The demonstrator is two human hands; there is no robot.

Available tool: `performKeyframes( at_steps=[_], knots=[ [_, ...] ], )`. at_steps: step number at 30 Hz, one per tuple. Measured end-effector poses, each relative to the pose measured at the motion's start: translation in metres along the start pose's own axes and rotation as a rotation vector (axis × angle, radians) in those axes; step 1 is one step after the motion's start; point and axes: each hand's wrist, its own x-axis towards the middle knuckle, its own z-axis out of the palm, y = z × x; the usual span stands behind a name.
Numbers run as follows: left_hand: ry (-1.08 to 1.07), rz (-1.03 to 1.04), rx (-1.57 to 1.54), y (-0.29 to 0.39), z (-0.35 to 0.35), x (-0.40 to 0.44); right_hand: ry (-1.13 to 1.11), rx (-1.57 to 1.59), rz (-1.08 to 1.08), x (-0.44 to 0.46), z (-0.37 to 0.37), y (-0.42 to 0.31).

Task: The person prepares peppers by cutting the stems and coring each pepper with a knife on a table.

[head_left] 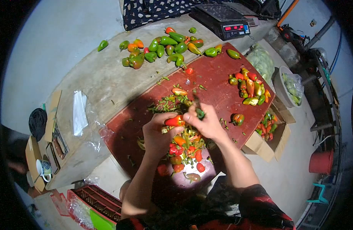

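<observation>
My left hand (156, 128) is closed around a red pepper (175, 121), held over the red board, with the pepper's cut end facing right. In my right hand (208, 122) is a small knife (197, 100); its dark blade points up and away, and something green shows at the fingers. The right thumb is close to the pepper's cut end. Beneath both hands lies a heap of cut peppers (176, 150), seeds and trimmings. Green stem bits (167, 104) are scattered just beyond, beside a halved orange-red pepper (179, 91).
Whole green and red peppers (161, 49) lie on the concrete ledge, near a digital scale (222, 23). More peppers (249, 87) are piled on the board's right side. A cardboard box (278, 140) of peppers stands below the right edge; a red crate (96, 203) is at lower left.
</observation>
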Motion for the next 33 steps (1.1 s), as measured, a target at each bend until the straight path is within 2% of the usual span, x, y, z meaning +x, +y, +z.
performKeyframes(
  at_steps=[1,2,4,8,11,13,16,18,20,22,24,26,28,29,31,33],
  knots=[
    [0.031,0.019,0.166,-0.002,0.002,0.0,-0.072,0.034,0.058,-0.001,0.003,-0.01],
    [0.025,0.02,0.164,-0.004,0.004,0.001,-0.148,0.014,0.13,-0.001,0.002,-0.023],
    [0.037,0.108,0.276,-0.006,0.005,0.002,-0.094,-0.033,0.022,-0.002,0.01,-0.019],
    [0.05,0.05,0.075,-0.012,0.008,0.003,-0.074,0.064,0.133,-0.003,0.006,-0.017],
    [0.071,0.012,0.055,-0.016,0.007,0.006,0.075,-0.019,0.112,0.0,-0.005,-0.015],
    [0.114,-0.046,0.174,-0.01,0.002,0.007,0.149,-0.085,0.111,0.003,-0.015,-0.011],
    [0.167,-0.076,0.189,-0.004,-0.002,0.01,0.232,-0.184,0.121,0.008,-0.035,-0.004],
    [0.16,-0.071,0.218,0.003,-0.002,0.009,0.327,-0.293,0.04,0.012,-0.05,0.007],
    [0.155,-0.053,0.257,0.005,-0.003,0.009,0.36,-0.29,0.1,0.012,-0.071,0.012],
    [0.121,-0.049,0.262,0.004,-0.003,0.009,0.498,-0.494,0.034,0.013,-0.097,0.024],
    [0.121,-0.03,0.276,0.005,-0.003,0.009,0.66,-0.512,0.127,0.011,-0.125,0.044],
    [0.107,-0.037,0.275,0.009,-0.003,0.01,0.715,-0.526,0.351,0.006,-0.147,0.035],
    [0.101,-0.054,0.28,0.008,-0.004,0.009,0.757,-0.568,0.387,0.0,-0.165,0.053],
    [0.112,-0.035,0.283,0.006,-0.005,0.01,0.762,-0.489,0.422,-0.003,-0.171,0.062],
    [0.13,-0.032,0.298,0.004,-0.01,0.012,0.761,-0.618,0.417,-0.005,-0.177,0.067],
    [0.189,0.111,0.355,0.003,-0.017,0.016,0.772,-0.707,0.402,-0.006,-0.179,0.076]
  ],
)
